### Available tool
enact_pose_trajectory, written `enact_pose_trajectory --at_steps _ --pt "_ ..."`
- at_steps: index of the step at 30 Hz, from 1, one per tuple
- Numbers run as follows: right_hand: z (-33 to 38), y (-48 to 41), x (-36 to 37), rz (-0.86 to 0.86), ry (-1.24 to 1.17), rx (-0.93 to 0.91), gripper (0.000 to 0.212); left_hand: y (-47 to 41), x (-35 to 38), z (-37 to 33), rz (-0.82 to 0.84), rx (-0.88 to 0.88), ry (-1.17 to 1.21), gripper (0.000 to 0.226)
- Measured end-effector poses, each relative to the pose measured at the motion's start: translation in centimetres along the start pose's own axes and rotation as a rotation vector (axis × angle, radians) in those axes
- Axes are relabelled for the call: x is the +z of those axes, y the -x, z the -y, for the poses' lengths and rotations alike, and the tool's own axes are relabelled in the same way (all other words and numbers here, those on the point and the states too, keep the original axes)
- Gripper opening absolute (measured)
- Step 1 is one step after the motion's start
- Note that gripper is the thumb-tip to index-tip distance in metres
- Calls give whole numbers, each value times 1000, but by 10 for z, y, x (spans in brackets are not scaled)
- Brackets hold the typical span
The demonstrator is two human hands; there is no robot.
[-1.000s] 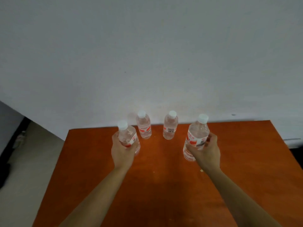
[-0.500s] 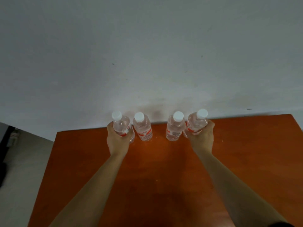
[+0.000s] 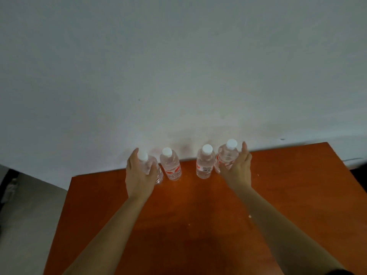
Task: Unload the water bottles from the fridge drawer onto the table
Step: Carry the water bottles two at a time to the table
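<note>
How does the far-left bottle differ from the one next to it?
The far-left bottle has the left hand against it; its neighbour stands free. The far-left bottle's label is hidden by the hand; the neighbour's red label shows. Both are clear, white-capped, upright on the table.

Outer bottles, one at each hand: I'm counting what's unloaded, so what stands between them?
Head view: the inner-left bottle and inner-right bottle stand upright between the left-hand bottle and right-hand bottle, bare table separating that pair.

The surface [image 3: 198,225] is reddish-orange, the wall [image 3: 178,66] pale grey-white. Each clear bottle [image 3: 205,165] has a white cap [image 3: 207,149]; the labels [image 3: 173,171] look red and white, though blurred.
</note>
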State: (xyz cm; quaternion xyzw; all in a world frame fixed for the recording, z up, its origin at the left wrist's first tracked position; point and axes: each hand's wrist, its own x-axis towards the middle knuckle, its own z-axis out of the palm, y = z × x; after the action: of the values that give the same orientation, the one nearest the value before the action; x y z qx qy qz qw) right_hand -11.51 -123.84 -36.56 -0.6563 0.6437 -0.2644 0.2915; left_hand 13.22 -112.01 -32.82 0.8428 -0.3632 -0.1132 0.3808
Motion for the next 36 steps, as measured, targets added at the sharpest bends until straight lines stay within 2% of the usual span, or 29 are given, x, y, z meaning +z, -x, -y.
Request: enact_pose_trajectory --at_steps 4,7,11,14,23,30,36 --pt "35 22 -37 -134 127 -196 80 2 -33 -33 -23 330 -67 59" --pt "50 50 -67 -220 237 -303 71 11 -48 -46 -15 534 -183 61" --pt "46 100 -107 -321 350 -326 68 43 -52 -68 44 702 -342 64" --pt "28 134 -143 -361 444 -287 68 67 -40 -99 98 777 -329 64" --pt "-79 274 -338 -727 575 4 68 240 4 -267 239 1229 -94 65" --pt "-202 461 -462 -953 617 263 69 486 40 -348 443 1536 47 65" --pt "-321 630 -558 -1030 663 479 74 704 76 -384 590 1693 57 66"
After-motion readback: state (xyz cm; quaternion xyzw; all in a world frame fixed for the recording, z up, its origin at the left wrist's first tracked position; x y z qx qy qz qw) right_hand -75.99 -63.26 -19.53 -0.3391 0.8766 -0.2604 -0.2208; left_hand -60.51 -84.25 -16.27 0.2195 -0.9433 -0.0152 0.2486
